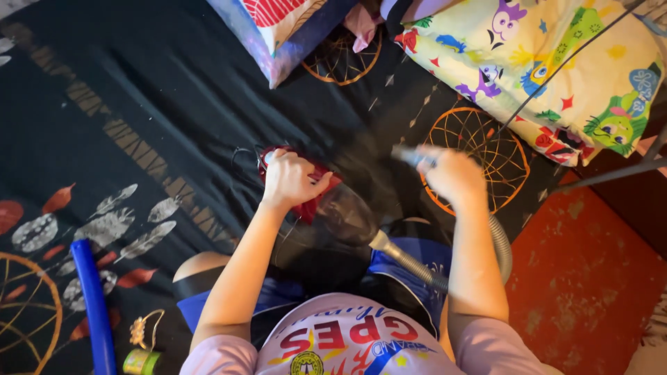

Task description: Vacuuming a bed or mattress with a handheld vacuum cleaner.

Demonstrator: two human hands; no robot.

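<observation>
L hand (290,177) fisted on red vacuum body (306,201); R hand (455,173) gripping hose nozzle (410,156), blurred; dark bedsheet (174,104) pass underway, extent done unclear.

The light is warm and fairly dim, and the colours come out heavy and saturated. My dark patterned bed sheet (174,90) swallows detail into near black, while the bright cartoon-print pillow (556,62) at the upper right catches the most light. My right hand (455,173) is smeared with motion blur, my left hand (288,179) only slightly soft. The corners look stretched and softened, and nothing glares.
</observation>
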